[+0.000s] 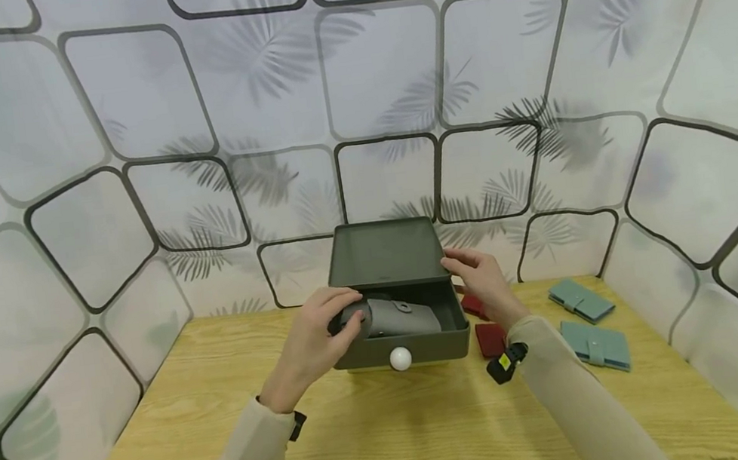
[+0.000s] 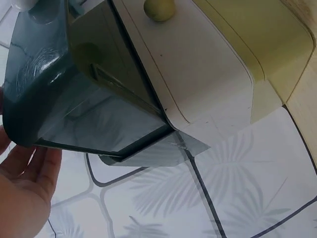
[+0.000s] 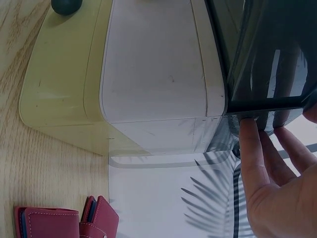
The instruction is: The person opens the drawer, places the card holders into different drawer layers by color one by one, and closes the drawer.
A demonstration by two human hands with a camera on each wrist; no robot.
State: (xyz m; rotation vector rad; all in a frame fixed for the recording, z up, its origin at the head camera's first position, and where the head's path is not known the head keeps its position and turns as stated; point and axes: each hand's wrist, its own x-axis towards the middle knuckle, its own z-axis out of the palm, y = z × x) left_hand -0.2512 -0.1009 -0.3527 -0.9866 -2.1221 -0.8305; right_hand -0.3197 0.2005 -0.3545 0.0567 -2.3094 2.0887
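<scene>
A dark green drawer point(image 1: 392, 349) with a white knob point(image 1: 400, 358) stands pulled out below a dark green top point(image 1: 381, 251). In it lies a grey rounded bundle with a snap tab point(image 1: 406, 318), much like a folded umbrella. My left hand point(image 1: 309, 335) reaches over the drawer's left wall, thumb and fingers about the bundle's dark rounded end. In the left wrist view its fingers point(image 2: 42, 171) pass behind the wall's rim and their tips are hidden. The right hand point(image 1: 484, 281) rests its straight fingers point(image 3: 252, 153) against the green unit's right side, near the top's front corner.
Under the green unit sit a white drawer unit point(image 3: 153, 64) and a yellow one point(image 3: 59, 84). Red wallets point(image 1: 490, 339) lie right of the cabinet, and two teal wallets point(image 1: 595, 345) farther right. Patterned cloth walls point(image 1: 378, 69) enclose the wooden table point(image 1: 366, 443).
</scene>
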